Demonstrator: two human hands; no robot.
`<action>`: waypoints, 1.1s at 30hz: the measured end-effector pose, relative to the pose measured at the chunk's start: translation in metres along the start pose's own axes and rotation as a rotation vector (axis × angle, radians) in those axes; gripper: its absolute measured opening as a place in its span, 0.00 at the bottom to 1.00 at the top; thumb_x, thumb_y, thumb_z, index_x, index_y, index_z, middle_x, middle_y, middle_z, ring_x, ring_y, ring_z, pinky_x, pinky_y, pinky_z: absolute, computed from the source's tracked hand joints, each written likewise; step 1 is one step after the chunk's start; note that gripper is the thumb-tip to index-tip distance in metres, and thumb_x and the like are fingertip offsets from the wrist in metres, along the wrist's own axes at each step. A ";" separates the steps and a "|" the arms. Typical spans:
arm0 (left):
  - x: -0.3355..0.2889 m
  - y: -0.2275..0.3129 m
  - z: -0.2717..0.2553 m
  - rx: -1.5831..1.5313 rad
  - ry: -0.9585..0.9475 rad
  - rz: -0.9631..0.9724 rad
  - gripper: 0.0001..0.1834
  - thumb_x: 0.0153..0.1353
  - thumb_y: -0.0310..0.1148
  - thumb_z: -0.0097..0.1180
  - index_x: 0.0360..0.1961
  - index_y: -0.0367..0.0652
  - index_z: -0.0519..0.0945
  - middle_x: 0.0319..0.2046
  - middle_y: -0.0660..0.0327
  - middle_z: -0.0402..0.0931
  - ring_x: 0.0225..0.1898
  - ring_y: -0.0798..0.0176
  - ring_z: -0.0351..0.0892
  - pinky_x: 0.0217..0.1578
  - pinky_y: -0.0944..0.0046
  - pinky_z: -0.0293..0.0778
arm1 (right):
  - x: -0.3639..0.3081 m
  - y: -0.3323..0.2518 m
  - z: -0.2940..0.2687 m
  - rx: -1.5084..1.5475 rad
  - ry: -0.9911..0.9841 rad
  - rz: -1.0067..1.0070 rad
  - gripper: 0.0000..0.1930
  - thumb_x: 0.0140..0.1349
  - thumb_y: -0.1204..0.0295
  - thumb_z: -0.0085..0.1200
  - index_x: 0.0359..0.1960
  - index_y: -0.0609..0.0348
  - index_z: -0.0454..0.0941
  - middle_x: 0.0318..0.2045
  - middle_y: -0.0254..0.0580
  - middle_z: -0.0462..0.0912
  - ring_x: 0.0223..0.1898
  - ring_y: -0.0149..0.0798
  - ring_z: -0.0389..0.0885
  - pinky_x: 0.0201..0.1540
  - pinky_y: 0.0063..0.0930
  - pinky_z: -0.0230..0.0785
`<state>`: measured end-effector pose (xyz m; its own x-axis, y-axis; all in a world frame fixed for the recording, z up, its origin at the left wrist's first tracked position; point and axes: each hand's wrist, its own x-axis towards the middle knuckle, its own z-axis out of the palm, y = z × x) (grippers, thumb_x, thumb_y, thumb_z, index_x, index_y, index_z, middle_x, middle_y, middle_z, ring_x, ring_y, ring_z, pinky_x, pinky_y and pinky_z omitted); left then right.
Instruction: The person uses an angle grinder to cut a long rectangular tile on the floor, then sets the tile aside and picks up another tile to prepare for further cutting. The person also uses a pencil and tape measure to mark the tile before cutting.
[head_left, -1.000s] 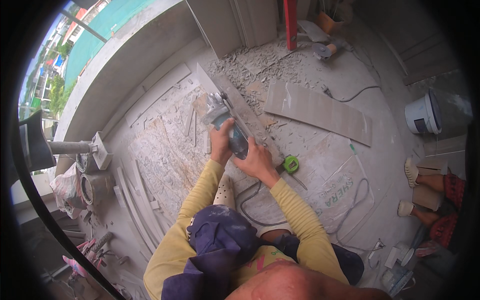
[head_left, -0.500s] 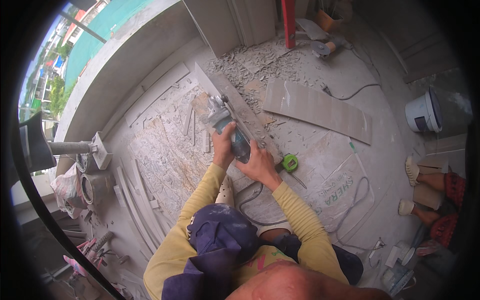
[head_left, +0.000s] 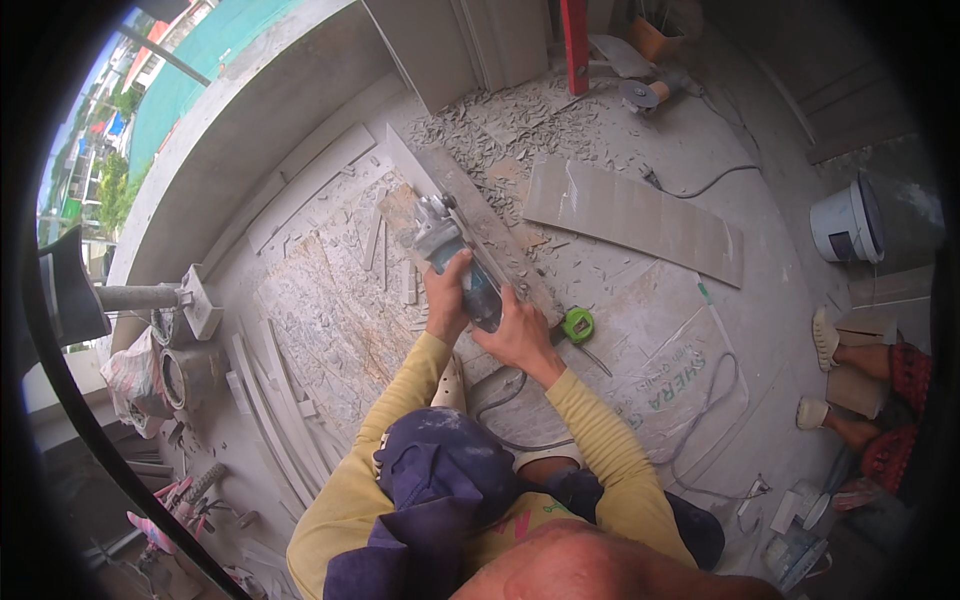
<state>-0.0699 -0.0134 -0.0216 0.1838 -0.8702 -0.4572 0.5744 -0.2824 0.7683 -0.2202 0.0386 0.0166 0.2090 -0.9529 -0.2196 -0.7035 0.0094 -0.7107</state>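
Both my hands grip a teal and grey angle grinder. My left hand wraps the front of its body and my right hand holds its rear end. The grinder's head rests on a long narrow grey tile strip that runs diagonally across a worn board on the floor. My yellow sleeves come up from the lower edge. A green tape measure lies just right of my right hand. The grinder's cable loops on the floor by my knees.
A larger grey tile lies to the right, with tile chips behind it. A second grinder, a white bucket and another person's sandalled feet are on the right. Cut strips lie left.
The grinder and both hands have slid a little farther up along the tile strip.
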 end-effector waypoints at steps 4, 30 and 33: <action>-0.004 -0.002 0.002 -0.007 0.004 0.023 0.18 0.69 0.33 0.69 0.55 0.35 0.84 0.41 0.62 0.84 0.37 0.65 0.84 0.39 0.62 0.83 | -0.003 0.000 0.000 0.021 0.006 0.034 0.37 0.54 0.57 0.72 0.60 0.68 0.71 0.39 0.68 0.89 0.42 0.71 0.90 0.46 0.60 0.82; -0.011 -0.014 -0.004 0.036 0.005 0.009 0.18 0.70 0.34 0.69 0.55 0.35 0.85 0.42 0.62 0.85 0.38 0.66 0.84 0.40 0.63 0.82 | -0.017 0.004 -0.002 0.025 0.002 0.018 0.38 0.55 0.57 0.72 0.61 0.69 0.69 0.39 0.69 0.89 0.42 0.71 0.90 0.45 0.60 0.82; -0.007 -0.010 -0.004 0.045 0.012 0.022 0.17 0.70 0.34 0.68 0.55 0.35 0.85 0.42 0.63 0.84 0.38 0.66 0.83 0.40 0.63 0.81 | -0.011 0.001 -0.001 0.013 -0.025 0.044 0.38 0.55 0.56 0.72 0.60 0.69 0.69 0.39 0.69 0.89 0.42 0.71 0.90 0.46 0.61 0.82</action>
<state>-0.0740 -0.0031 -0.0284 0.2057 -0.8717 -0.4447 0.5340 -0.2809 0.7975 -0.2237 0.0485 0.0189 0.1952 -0.9435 -0.2679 -0.7033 0.0557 -0.7087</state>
